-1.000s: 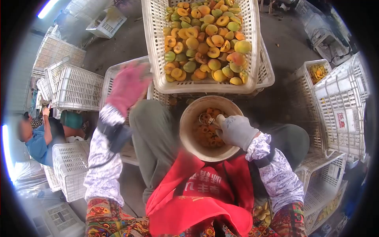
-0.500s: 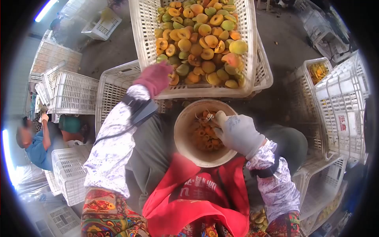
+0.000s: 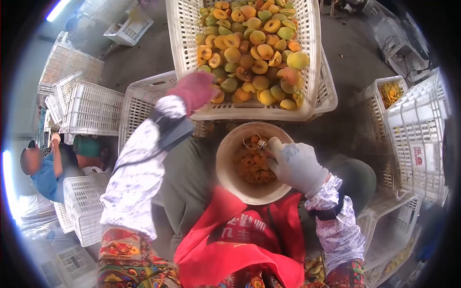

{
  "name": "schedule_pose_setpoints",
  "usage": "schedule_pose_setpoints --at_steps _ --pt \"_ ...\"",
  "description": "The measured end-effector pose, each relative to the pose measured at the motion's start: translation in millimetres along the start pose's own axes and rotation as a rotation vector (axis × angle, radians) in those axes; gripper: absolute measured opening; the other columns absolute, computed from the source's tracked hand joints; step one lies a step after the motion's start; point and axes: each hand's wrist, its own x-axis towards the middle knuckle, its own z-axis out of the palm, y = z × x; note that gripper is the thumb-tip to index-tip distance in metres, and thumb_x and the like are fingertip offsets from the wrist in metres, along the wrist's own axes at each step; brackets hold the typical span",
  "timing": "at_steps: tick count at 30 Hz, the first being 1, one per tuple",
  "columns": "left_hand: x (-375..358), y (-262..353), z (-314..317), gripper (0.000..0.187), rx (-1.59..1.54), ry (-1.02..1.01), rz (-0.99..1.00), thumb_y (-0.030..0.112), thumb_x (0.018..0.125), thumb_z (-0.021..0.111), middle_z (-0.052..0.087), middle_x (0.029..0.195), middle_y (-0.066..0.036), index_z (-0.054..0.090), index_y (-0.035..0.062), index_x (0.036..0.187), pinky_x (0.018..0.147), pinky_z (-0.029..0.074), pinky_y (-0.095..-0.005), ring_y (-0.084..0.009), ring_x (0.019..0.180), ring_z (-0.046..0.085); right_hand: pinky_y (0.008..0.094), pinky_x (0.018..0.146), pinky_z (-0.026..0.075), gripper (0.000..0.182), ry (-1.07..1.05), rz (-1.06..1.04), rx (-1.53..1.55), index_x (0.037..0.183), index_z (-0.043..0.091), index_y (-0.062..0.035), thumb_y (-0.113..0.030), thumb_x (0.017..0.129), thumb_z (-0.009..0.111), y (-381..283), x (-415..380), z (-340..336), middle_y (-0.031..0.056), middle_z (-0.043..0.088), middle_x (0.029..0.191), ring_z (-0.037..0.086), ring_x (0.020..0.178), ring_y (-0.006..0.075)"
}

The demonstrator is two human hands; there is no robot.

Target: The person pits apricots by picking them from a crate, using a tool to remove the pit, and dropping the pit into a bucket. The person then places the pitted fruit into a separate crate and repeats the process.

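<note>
My left hand [image 3: 194, 90], in a dark pink glove, is at the near left corner of the white crate [image 3: 259, 113] of halved orange and green fruit [image 3: 254, 53]; its fingers are blurred, and whether they hold anything I cannot make out. In a pale grey glove, my right hand [image 3: 298, 165] is closed on a small metal tool [image 3: 260, 144] over the round bucket [image 3: 224, 177]. Small orange pieces [image 3: 254, 165] lie inside the bucket, which stands between my knees.
Another white crate [image 3: 126, 113] sits beneath at the left. Stacked crates [image 3: 93, 108] stand farther left, near a person in blue [image 3: 45, 175]. At the right are a crate with yellow fruit [image 3: 390, 92] and a tilted crate [image 3: 420, 153].
The view has shifted slightly, so the crate and bucket appear a little farther right. My left hand stays at the crate's near corner and my right hand over the bucket.
</note>
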Motion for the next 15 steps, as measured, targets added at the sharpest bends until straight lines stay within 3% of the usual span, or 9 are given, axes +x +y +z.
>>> schedule_pose_setpoints --at_steps 6,9,10,12,13,14,15 --pt "44.3 -0.1 41.7 0.044 0.164 -0.035 0.02 0.028 0.082 0.058 0.063 0.109 -0.021 0.058 0.0028 0.118 0.092 0.046 -0.0391 -0.0332 0.107 0.059 0.0397 0.053 0.049 0.025 0.018 0.06 0.007 0.089 0.05 -0.0056 -0.027 0.083 0.062 6.1 1.2 -7.5 0.0126 0.061 0.063 0.062 0.059 0.0311" --pt "24.0 -5.9 21.8 0.051 -0.218 -0.017 -0.033 0.024 0.085 0.062 0.058 0.121 -0.017 0.049 0.0003 0.128 0.096 0.046 -0.0336 -0.0272 0.111 0.058 0.0388 0.049 0.049 0.024 0.197 0.016 0.048 0.093 0.054 -0.0053 -0.027 0.084 0.06 9.9 4.5 -3.5 0.0117 0.064 0.065 0.064 0.057 0.028" --pt "19.9 -14.6 27.3 0.051 -0.212 -0.011 -0.031 0.024 0.085 0.062 0.058 0.121 -0.017 0.049 0.0003 0.128 0.096 0.046 -0.0336 -0.0272 0.111 0.058 0.0388 0.049 0.049 0.024 0.207 0.015 0.048 0.093 0.054 -0.0053 -0.027 0.084 0.06 10.4 7.1 -0.8 0.0117 0.064 0.065 0.064 0.057 0.028" --pt "4.4 -25.0 39.5 0.039 -1.245 -0.01 0.521 0.011 0.087 0.06 0.065 0.108 -0.015 0.053 -0.0022 0.122 0.088 0.051 -0.0337 -0.0246 0.097 0.063 0.0401 0.052 0.049 0.024 0.318 0.099 0.235 0.089 0.054 -0.0019 -0.026 0.086 0.06 10.4 14.9 1.7 0.0159 0.063 0.065 0.063 0.056 0.03" --pt "-19.7 -8.3 29.2 0.037 -1.465 -0.151 0.537 0.008 0.088 0.057 0.064 0.11 -0.014 0.051 -0.0027 0.123 0.089 0.051 -0.0333 -0.0245 0.1 0.063 0.0401 0.052 0.049 0.024 0.326 0.097 0.231 0.089 0.054 -0.0019 -0.026 0.086 0.06 6.7 18.4 -7.8 0.0159 0.063 0.065 0.063 0.056 0.03" --pt "-43.1 12.3 20.8 0.035 -1.685 -0.298 0.545 0.005 0.09 0.054 0.062 0.111 -0.014 0.05 -0.0031 0.124 0.09 0.05 -0.0329 -0.0244 0.102 0.062 0.0413 0.054 0.049 0.026 0.206 0.247 0.557 0.087 0.054 -0.0005 -0.025 0.087 0.059 0.8 22.3 -22.6 0.0184 0.063 0.067 0.063 0.059 0.0316" --pt "-51.2 22.9 26.0 0.035 -1.686 -0.29 0.55 0.005 0.09 0.054 0.062 0.111 -0.014 0.05 -0.0031 0.124 0.09 0.05 -0.0329 -0.0244 0.102 0.062 0.0425 0.057 0.049 0.027 0.073 0.393 0.879 0.086 0.053 0.001 -0.025 0.088 0.059 -4.0 25.2 -31.2 0.0208 0.062 0.07 0.063 0.062 0.0332"
